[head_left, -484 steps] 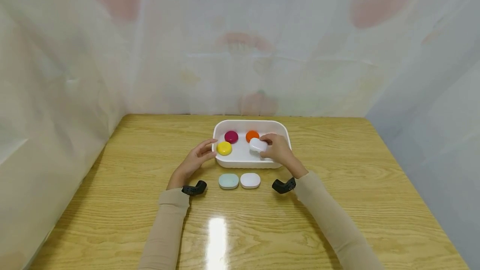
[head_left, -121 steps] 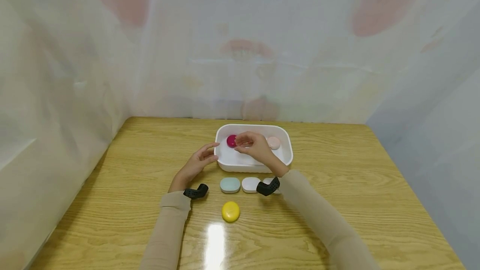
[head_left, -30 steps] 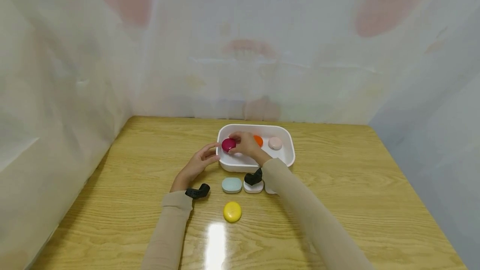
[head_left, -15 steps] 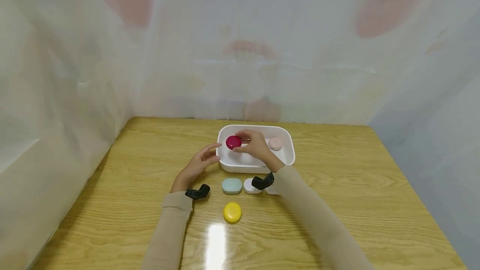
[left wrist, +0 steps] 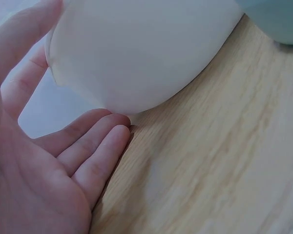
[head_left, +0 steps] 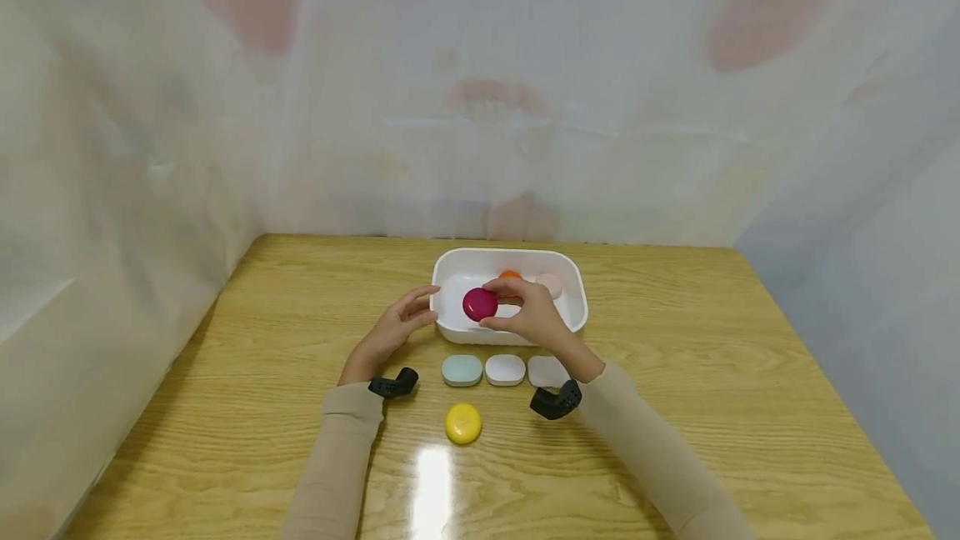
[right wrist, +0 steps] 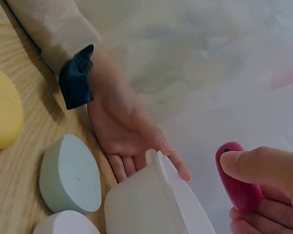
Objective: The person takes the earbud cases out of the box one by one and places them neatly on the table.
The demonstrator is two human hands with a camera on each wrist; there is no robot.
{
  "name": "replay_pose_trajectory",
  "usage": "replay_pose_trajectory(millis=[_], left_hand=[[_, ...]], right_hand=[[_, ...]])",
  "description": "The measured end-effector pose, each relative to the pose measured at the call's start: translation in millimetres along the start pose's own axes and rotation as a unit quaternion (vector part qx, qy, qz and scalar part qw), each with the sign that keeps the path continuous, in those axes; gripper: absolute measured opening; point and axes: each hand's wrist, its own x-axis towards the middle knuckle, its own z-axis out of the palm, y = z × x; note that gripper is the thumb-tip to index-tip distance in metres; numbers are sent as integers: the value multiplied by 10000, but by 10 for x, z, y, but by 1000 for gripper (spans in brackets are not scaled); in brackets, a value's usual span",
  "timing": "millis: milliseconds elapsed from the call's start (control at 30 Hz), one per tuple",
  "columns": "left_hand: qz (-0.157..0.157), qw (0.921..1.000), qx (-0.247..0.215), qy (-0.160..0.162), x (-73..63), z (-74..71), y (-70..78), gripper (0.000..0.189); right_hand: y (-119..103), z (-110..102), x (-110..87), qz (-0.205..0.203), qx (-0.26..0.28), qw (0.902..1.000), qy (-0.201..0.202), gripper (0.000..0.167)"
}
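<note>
In the head view my right hand point(head_left: 542, 313) pinches a glossy magenta disc point(head_left: 478, 305) with rounded edges, above the front part of a white tray point(head_left: 517, 338). The right wrist view shows the thumb point(right wrist: 256, 163) on one face of the disc and fingers behind it; a small dark spot sits near the thumb tip. My left hand point(head_left: 386, 336) rests its loosely extended fingers against the tray's left end, thumb and fingers apart. Inside the tray lie an orange disc point(head_left: 511, 274), partly hidden by my right hand, and a pale pink disc point(head_left: 551, 283).
Before the tray, a mint oval piece point(head_left: 461, 370), a white oval point(head_left: 505, 369) and another pale oval point(head_left: 547, 371) stand in a row. A yellow disc point(head_left: 462, 423) lies nearer on the wooden table point(head_left: 712, 373). A curtain point(head_left: 480, 165) hangs behind.
Since earlier, a pale oval and the yellow disc have left the tray for the table. My right hand has lifted the magenta disc and moved it right and nearer. The left hand stays put.
</note>
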Motion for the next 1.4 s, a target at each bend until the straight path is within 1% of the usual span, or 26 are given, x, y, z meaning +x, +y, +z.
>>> replay_pose_trajectory(millis=[133, 267, 400, 567, 767, 933, 1067, 1233, 1333, 1400], left_hand=[[-29, 10000, 39, 24, -7, 3, -1, 53], [20, 10000, 37, 21, -11, 2, 1, 54], [59, 10000, 57, -1, -6, -5, -3, 57], [64, 9999, 128, 11, -7, -9, -5, 56], [107, 9999, 74, -30, -5, -8, -12, 55], [67, 10000, 62, 5, 1, -13, -15, 55], [25, 9999, 90, 52, -1, -13, -9, 54], [33, 9999, 145, 30, -4, -11, -10, 55], [55, 9999, 159, 30, -4, -12, -14, 54], [74, 9998, 163, 31, -5, -15, -15, 54]], right_hand=[[-21, -45, -160, 86, 95, 9999, -64, 49], [-36, -67, -321, 110, 209, 9994, -257, 49], [-11, -54, -478, -26, 289, 9986, -443, 49], [82, 1, -636, -144, 271, 9980, -559, 48], [223, 62, -774, -301, 287, 9965, -719, 47], [263, 86, -855, -370, 263, 9953, -852, 46], [286, 103, -914, -526, 86, 9934, -1015, 46], [327, 109, -998, -754, -184, 9902, -1162, 45], [345, 115, -1047, -753, -263, 9899, -1171, 45], [353, 120, -1080, -665, -227, 9902, -1205, 44]])
